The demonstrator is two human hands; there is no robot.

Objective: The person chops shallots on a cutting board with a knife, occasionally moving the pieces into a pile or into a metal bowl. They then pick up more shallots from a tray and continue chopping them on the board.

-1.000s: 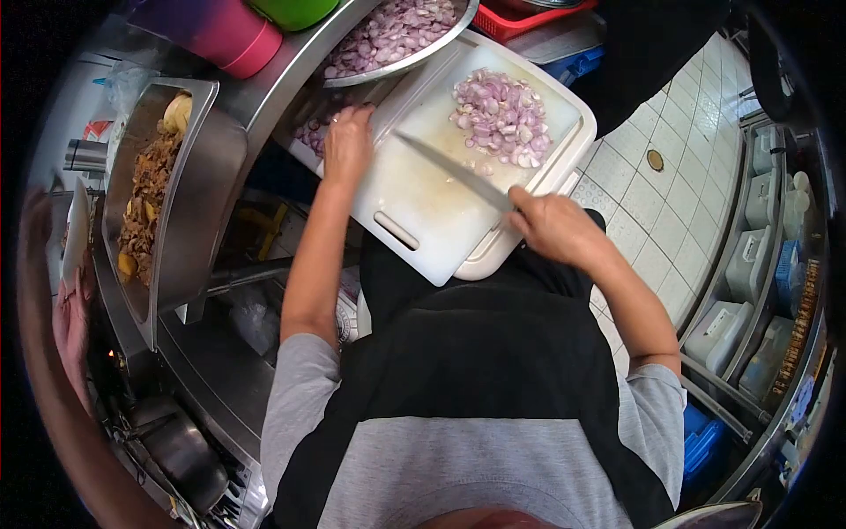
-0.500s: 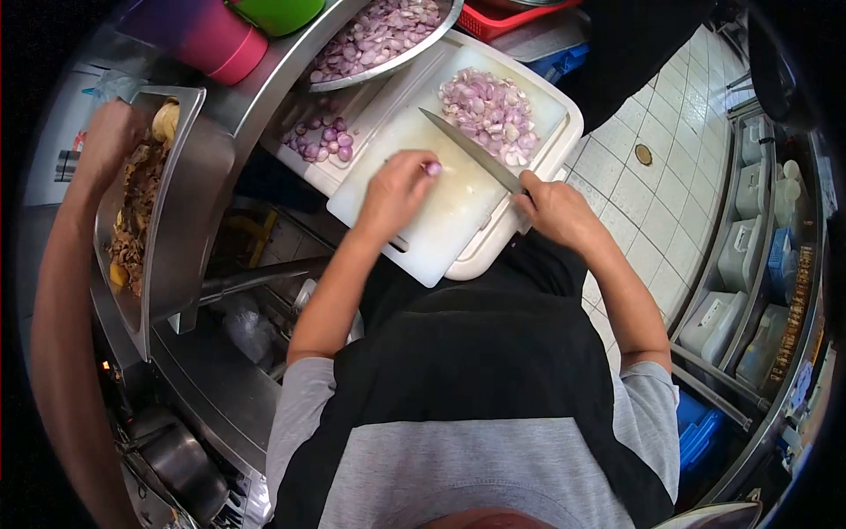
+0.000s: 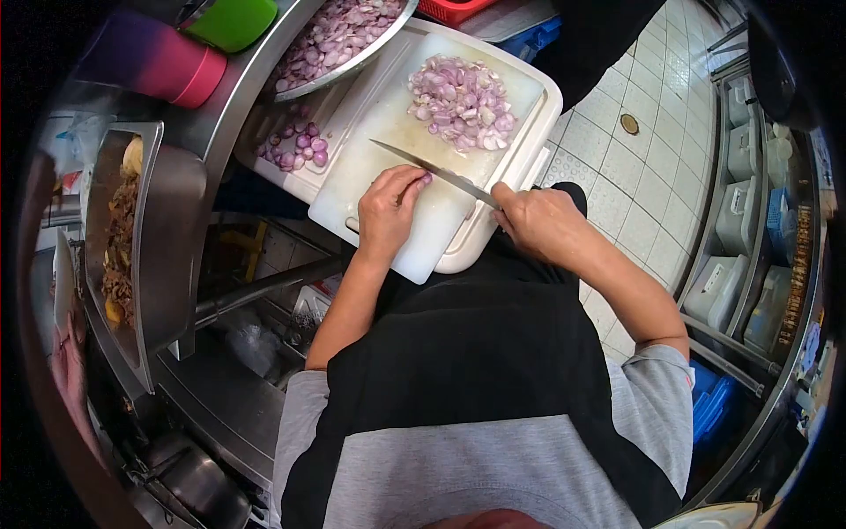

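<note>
My left hand (image 3: 386,207) pinches a small purple shallot (image 3: 426,179) over the near part of the white cutting board (image 3: 348,189). Wrapped round the handle of a long knife (image 3: 458,182) is my right hand (image 3: 539,220). The blade points up and left across the board, its edge right by the shallot and my left fingertips. Sliced shallots (image 3: 463,101) lie heaped at the board's far end. Left of the board, whole peeled shallots (image 3: 295,150) sit in the cream-coloured tray (image 3: 264,172) beneath it.
A metal bowl (image 3: 374,48) of sliced shallots stands beyond the tray. On the left counter are a purple-pink cup (image 3: 154,62), a green container (image 3: 233,22) and a steel pan (image 3: 176,229) of cooked food. Another person's hand (image 3: 70,361) shows at far left. White tiled floor (image 3: 608,167) lies to the right.
The knife has come down and left to the shallot, and my hands are closer together. The other person's arm has moved away from the steel pan. The view has shifted slightly.
</note>
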